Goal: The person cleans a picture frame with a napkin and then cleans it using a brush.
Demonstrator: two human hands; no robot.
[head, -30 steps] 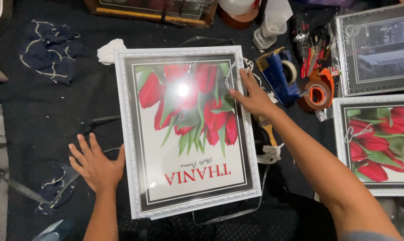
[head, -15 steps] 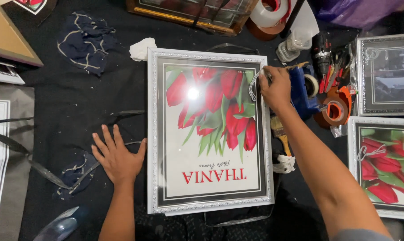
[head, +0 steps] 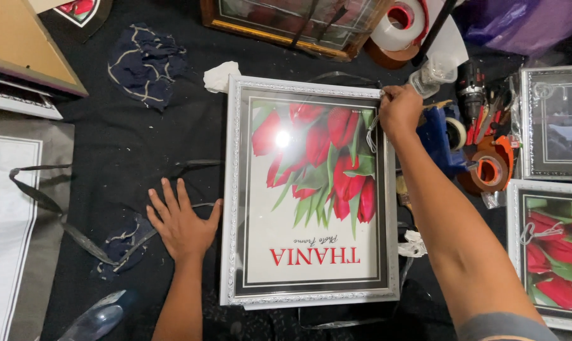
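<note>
A white-framed picture of red tulips (head: 311,189) lies flat on the black cloth in front of me. My left hand (head: 181,221) rests flat on the cloth, fingers spread, thumb touching the frame's left edge. My right hand (head: 399,110) is closed on a thin wire or string (head: 371,136) at the frame's upper right corner; the string loops down over the glass.
Right of the frame lie a blue tape dispenser (head: 440,136), orange tape rolls (head: 488,170), a drill (head: 472,88) and two more framed pictures (head: 551,252). A wooden frame (head: 286,25) and tape roll (head: 399,28) sit at the top. Dark rags (head: 144,60), a grey bag (head: 20,208) lie left.
My right hand has slid from the frame's right edge up to its upper right corner and taken hold of the string. My left hand stayed flat on the cloth beside the frame.
</note>
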